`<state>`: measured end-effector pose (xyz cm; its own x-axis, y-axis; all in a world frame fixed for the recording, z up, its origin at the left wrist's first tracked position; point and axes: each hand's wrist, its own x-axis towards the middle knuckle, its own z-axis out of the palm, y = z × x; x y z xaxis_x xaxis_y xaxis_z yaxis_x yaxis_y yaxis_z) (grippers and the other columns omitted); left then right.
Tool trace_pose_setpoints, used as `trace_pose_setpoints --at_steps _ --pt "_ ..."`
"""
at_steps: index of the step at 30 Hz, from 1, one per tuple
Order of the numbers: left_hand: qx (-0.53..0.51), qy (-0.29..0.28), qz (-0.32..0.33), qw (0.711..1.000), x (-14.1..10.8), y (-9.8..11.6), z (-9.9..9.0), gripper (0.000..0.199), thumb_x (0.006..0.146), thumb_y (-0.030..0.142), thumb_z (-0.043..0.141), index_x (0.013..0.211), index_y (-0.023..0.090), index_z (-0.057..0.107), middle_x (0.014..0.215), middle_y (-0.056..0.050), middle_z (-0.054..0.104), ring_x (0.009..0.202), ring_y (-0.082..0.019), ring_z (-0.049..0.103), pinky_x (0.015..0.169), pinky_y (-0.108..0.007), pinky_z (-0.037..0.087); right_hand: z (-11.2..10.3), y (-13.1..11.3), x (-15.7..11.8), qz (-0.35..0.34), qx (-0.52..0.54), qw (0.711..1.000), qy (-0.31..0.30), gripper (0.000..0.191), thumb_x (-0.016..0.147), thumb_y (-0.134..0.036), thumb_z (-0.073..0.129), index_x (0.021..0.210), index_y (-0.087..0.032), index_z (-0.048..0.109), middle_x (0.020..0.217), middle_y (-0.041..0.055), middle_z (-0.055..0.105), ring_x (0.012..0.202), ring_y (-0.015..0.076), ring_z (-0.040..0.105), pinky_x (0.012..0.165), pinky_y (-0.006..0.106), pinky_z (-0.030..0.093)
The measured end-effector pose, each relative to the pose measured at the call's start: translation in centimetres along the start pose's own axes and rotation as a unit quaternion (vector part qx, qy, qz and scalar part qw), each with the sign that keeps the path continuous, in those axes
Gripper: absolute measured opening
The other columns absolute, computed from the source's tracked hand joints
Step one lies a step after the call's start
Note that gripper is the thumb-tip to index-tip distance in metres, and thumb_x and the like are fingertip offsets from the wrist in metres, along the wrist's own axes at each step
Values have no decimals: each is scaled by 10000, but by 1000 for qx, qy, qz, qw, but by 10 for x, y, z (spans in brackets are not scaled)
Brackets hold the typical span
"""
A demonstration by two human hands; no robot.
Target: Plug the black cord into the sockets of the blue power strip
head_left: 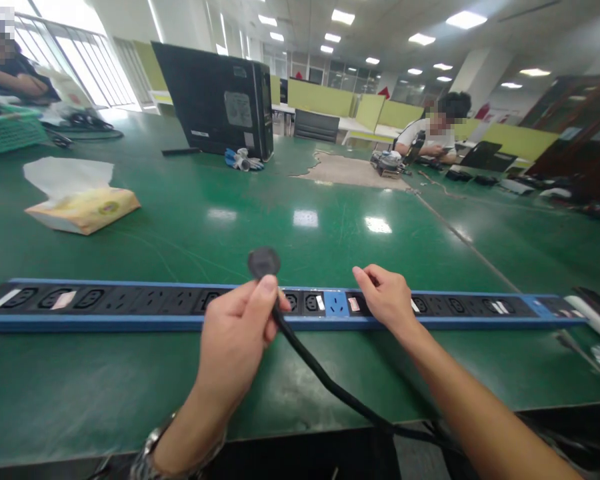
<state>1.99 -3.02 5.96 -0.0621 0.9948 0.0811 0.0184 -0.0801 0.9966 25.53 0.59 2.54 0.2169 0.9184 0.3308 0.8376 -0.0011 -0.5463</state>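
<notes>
A long blue-edged power strip [153, 324] with black socket sections and one blue socket lies across the green table. In my left hand [240, 327] is a black plug [264, 261], pinched between thumb and fingers and raised in front of the strip. Its thick black cable [330, 383] runs down to the right, past the table's front edge. My right hand [386, 293] hovers at the strip, right of the blue socket, with its fingers curled together; whether anything small is inside them is hidden.
A black computer case [215, 100] stands at the back, gloves [243, 160] beside it. A tissue pack [87, 208] lies left, near a green basket [10, 132]. Two people sit beyond, one at far left, one at back right. Dark objects sit at the strip's right end.
</notes>
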Motion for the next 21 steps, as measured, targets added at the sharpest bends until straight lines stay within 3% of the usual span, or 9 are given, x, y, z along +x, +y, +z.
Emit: trace_pose_setpoints --at_steps 3,5,7,10,11,13,15,18,21 --pt "74 -128 18 989 4 10 26 434 844 451 516 519 170 573 406 39 417 404 -87 359 420 -234 242 -17 -23 -6 -9 126 991 -36 471 901 -569 382 861 -187 655 601 -4 587 542 122 526 547 236 361" --pt "112 -196 26 974 1 8 42 438 848 425 511 491 172 538 421 39 418 425 -88 359 432 -239 228 -33 -44 -12 -30 126 988 -90 425 876 -551 449 1012 -204 654 622 -14 612 524 121 527 523 234 361" --pt "138 -260 40 955 -2 3 47 411 851 399 507 509 174 538 449 38 444 439 -90 367 435 -242 221 -47 -60 -16 -50 47 988 -141 323 842 -491 524 957 -232 680 631 -12 636 540 129 536 514 238 341" --pt "164 -335 84 924 -1 -3 31 226 805 386 595 715 190 663 607 21 614 555 -122 515 512 -234 351 -52 -63 -12 -66 -19 979 -191 269 848 -399 509 756 -225 692 671 4 668 610 142 566 543 244 340" --pt "180 -313 110 926 2 -5 21 196 797 385 612 808 203 685 713 5 671 656 -145 573 599 -243 409 -50 -59 -9 -66 -10 977 -204 291 860 -382 486 734 -217 691 684 6 674 625 142 572 557 243 349" --pt "245 -192 162 937 11 -12 1 211 818 380 592 906 212 683 897 -33 708 860 -195 604 792 -299 435 -41 -51 -1 -57 9 971 -234 303 867 -369 472 737 -207 693 666 1 668 611 134 564 558 239 354" --pt "339 -74 194 918 20 -24 -14 224 845 380 546 884 197 670 945 -69 702 935 -235 589 864 -362 410 -32 -46 6 -46 -8 966 -256 259 843 -372 514 755 -202 690 627 -9 648 564 122 537 528 234 334" --pt "446 -34 227 865 26 -41 -23 223 853 354 525 936 198 661 1016 -90 690 998 -270 577 905 -424 374 -24 -52 12 -65 -84 964 -245 172 788 -347 594 731 -203 667 616 -14 636 538 107 510 512 229 303" --pt "478 -23 253 841 23 -49 -21 228 867 318 503 1011 216 647 1115 -87 672 1081 -274 560 952 -444 335 -25 -63 17 -110 -130 952 -253 138 773 -304 603 689 -213 664 628 -15 639 550 104 513 528 230 301"
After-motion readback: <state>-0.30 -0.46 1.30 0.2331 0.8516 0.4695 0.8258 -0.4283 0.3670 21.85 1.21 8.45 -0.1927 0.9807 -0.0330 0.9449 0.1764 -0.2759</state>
